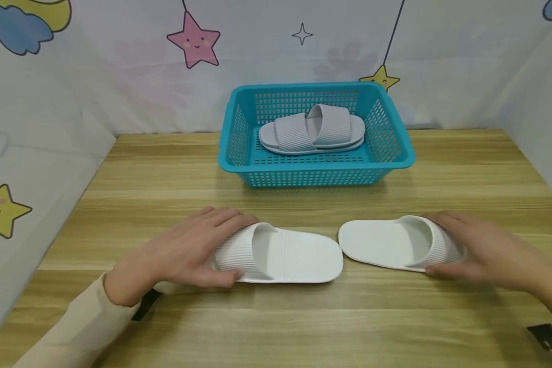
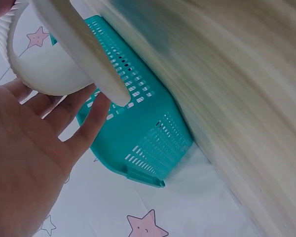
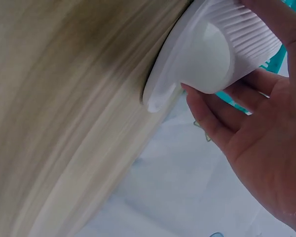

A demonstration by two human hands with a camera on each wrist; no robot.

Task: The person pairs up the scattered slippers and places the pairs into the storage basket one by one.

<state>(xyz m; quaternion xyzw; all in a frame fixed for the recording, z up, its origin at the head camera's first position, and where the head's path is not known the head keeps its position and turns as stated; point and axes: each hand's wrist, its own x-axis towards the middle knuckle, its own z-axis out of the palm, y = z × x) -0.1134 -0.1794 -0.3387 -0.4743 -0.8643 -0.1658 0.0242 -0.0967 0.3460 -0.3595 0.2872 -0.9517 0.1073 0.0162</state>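
In the head view, two white slide slippers lie end to end, heels close together. My left hand (image 1: 193, 250) grips the left slipper (image 1: 310, 258) over its ribbed strap, thumb on the near side and fingers on the far side. The left wrist view shows this slipper's sole (image 2: 89, 49) with a gap between it and the tabletop at the toe end. My right hand (image 1: 483, 253) holds the right slipper (image 1: 372, 240) by the toe end and strap. Seen from the right wrist, that slipper (image 3: 160, 74) is close against the wood.
A turquoise perforated basket (image 1: 303, 177) stands behind the slippers, near the back wall. Inside it lies a pair of grey slide slippers (image 1: 333, 125), one overlapping the other. White cloth walls (image 1: 138, 82) with printed stars border the wood-grain table (image 1: 294, 327) at the back and sides.
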